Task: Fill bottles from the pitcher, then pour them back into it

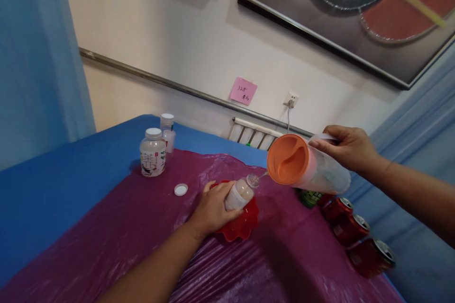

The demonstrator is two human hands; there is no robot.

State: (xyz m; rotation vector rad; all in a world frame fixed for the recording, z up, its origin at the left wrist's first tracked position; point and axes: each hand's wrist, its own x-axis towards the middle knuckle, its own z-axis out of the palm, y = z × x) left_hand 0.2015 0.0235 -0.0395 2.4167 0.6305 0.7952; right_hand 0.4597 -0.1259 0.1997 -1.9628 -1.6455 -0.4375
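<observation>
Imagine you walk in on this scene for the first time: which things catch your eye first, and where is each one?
At centre, the right hand tips a clear plastic pitcher with an orange lid over a small clear bottle, which the left hand holds above a red scalloped bowl. Crinkled magenta plastic sheeting covers the blue table. Red drink cans lie at the right edge.

The small bottle [240, 194] stands in the bowl [245, 225]; pitcher [305, 168] at its 3 o'clock, loose cap [181, 190] at 9.
</observation>
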